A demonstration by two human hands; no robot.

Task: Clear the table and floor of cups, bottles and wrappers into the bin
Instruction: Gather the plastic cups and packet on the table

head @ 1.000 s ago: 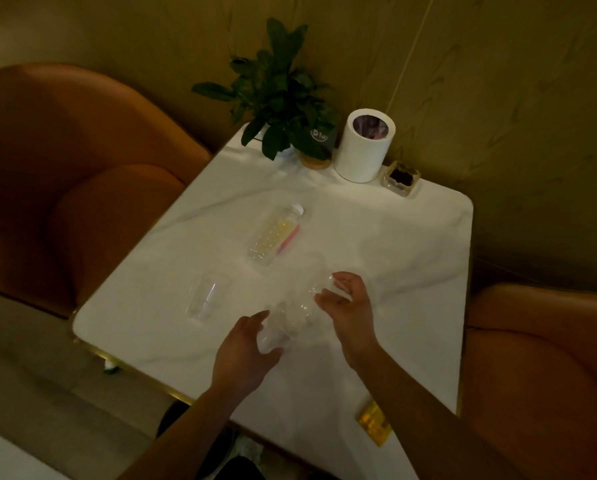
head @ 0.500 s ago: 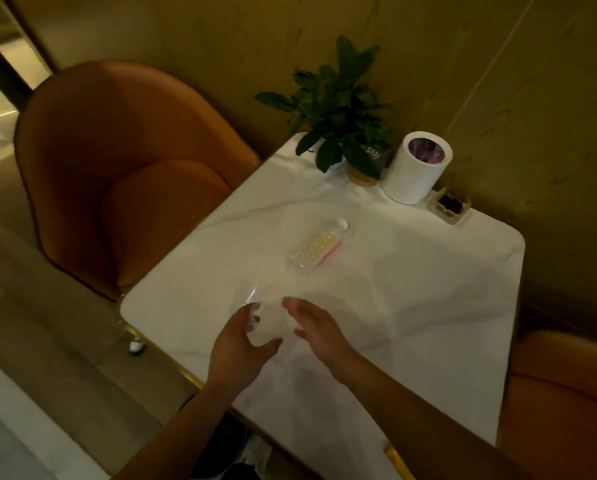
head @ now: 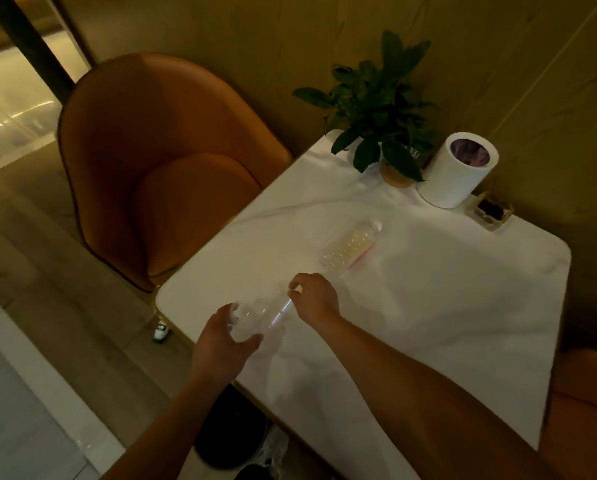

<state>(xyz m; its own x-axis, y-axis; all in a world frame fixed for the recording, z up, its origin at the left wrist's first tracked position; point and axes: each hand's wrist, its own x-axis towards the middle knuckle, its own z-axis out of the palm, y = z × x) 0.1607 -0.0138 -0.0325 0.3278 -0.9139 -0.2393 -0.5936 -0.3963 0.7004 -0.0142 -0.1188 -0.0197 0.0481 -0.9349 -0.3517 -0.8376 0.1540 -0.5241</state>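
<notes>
Two clear plastic cups [head: 266,315] lie end to end over the near left part of the white marble table [head: 428,306], apparently one sliding into the other. My left hand [head: 221,344] grips the nearer cup by its base. My right hand [head: 316,299] pinches the rim of the farther cup. A clear plastic bottle [head: 350,247] with a white cap and a pink label lies on its side just beyond my right hand. A white cylindrical bin [head: 454,174] with a purple liner stands at the table's back edge.
A potted plant [head: 383,112] and a small clear tray [head: 491,211] flank the white bin. Orange armchairs stand at the left [head: 165,161] and the right [head: 588,410]. A dark round container [head: 231,434] sits under the table, and a small green-white object [head: 160,332] lies on the floor.
My hands carried one cup left to the second cup that stood near the table's left edge; both cups are now held together. The view swung left.
</notes>
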